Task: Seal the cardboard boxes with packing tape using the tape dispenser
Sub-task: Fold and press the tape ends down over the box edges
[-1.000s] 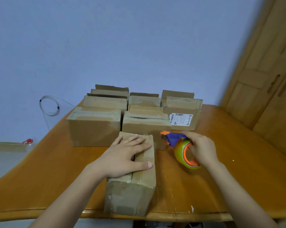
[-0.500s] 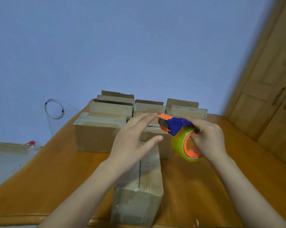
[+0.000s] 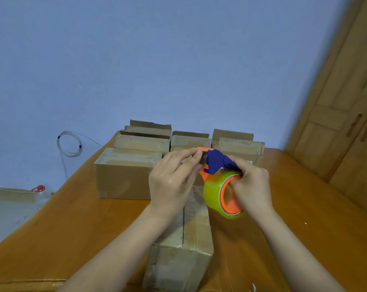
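A narrow cardboard box (image 3: pixel 191 234) lies lengthwise in front of me on the wooden table (image 3: pixel 83 224), its top seam showing. Above its far end my right hand (image 3: pixel 252 186) grips the tape dispenser (image 3: pixel 218 163), blue and orange with a yellow-green tape roll (image 3: pixel 215 192); its fingers go through the orange core. My left hand (image 3: pixel 172 180) pinches the dispenser's front tip, where the tape end sits; the tape end itself is hidden by the fingers.
Several more cardboard boxes (image 3: pixel 125 175) stand in rows at the table's far side against a blue wall. A coiled wire (image 3: pixel 69 144) hangs at the left. A wooden door (image 3: pixel 347 123) stands to the right. The table's front edge runs just below the box.
My left hand has left the box top and risen to the dispenser's tip. My right hand lifted the dispenser off the table and over the box's far end.
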`<state>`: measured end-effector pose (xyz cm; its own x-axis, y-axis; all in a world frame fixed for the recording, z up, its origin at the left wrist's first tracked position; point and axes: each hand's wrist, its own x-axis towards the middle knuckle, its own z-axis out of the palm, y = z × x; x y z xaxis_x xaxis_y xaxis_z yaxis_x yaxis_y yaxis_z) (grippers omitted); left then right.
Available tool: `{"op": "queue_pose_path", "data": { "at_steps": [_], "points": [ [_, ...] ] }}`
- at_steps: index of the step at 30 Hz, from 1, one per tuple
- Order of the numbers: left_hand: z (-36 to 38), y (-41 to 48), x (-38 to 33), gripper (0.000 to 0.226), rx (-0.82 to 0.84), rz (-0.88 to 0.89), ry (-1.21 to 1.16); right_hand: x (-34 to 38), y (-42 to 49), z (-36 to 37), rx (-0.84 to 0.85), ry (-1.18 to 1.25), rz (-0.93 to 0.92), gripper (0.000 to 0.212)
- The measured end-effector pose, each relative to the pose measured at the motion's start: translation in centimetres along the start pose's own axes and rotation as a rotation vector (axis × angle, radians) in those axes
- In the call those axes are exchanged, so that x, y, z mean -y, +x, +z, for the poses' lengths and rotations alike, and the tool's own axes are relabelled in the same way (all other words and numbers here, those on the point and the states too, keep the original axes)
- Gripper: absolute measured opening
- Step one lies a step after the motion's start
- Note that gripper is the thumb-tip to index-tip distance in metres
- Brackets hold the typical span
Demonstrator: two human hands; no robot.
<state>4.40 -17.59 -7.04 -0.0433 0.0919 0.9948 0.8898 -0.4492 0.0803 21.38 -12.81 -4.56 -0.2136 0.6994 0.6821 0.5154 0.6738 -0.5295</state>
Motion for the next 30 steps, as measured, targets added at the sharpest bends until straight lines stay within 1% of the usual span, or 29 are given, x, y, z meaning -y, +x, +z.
{"op": "queue_pose_path", "data": {
  "at_steps": [4,9,12,18,26,27,30],
  "points": [
    [-0.2,0.2,0.1,0.019,-0.018,0.028,-0.005,0.7,-0.2,0.1,-0.010,0.026,0.033,0.054],
    [-0.4,0.5,0.0,0.021,-0.005,0.006,0.024,1.9,-0.4,0.3,-0.009,0.046,0.034,0.056],
    [-0.6,0.4,0.0,0.023,-0.003,-0.020,-0.019,2.1,-0.5,0.2,-0.017,0.041,0.025,0.057],
    [-0.6,0.4,0.0,0.021,-0.017,0.007,-0.052,2.7,-0.7,0.2,-0.014,0.083,0.040,0.056],
    [-1.1,0.5,0.0,0.017,-0.050,0.014,-0.063,2.8,-1.2,0.6,-0.034,0.116,0.051,0.066],
    [-1.1,0.5,0.0,0.016,-0.050,0.015,-0.061,2.8,-1.3,0.7,-0.034,0.119,0.047,0.066],
    [-1.2,0.5,0.1,0.014,-0.049,0.023,-0.059,2.7,-1.3,0.6,-0.054,0.121,0.028,0.057]
  ]
}}
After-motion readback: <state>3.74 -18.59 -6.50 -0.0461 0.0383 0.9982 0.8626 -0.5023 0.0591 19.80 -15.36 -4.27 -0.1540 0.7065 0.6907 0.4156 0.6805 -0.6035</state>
